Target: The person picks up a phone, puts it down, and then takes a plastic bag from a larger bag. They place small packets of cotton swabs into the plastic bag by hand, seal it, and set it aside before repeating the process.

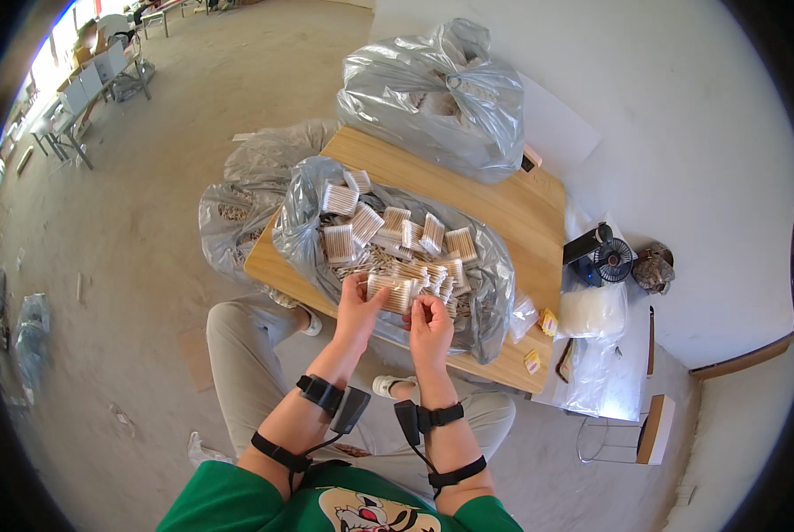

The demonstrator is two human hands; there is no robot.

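Observation:
A flat pack of cotton swabs (390, 292) is held up over an opened grey plastic bag (494, 297). My left hand (358, 312) grips the pack's left end between thumb and fingers. My right hand (430, 330) is closed in a pinch at the pack's lower right corner. Under and beyond my hands, loose cotton swabs (375, 260) fill the bag. Several more packs of swabs (339, 199) lie on top of them, mostly toward the far side, and others are stacked just right of the held pack.
The bag lies on a wooden table (539, 239). A big full grey bag (432, 97) stands at its far end, with more bags (237, 226) on the left. Small yellow-and-white packets (532, 361) lie near the right edge. A small black fan (612, 260) stands beyond that edge.

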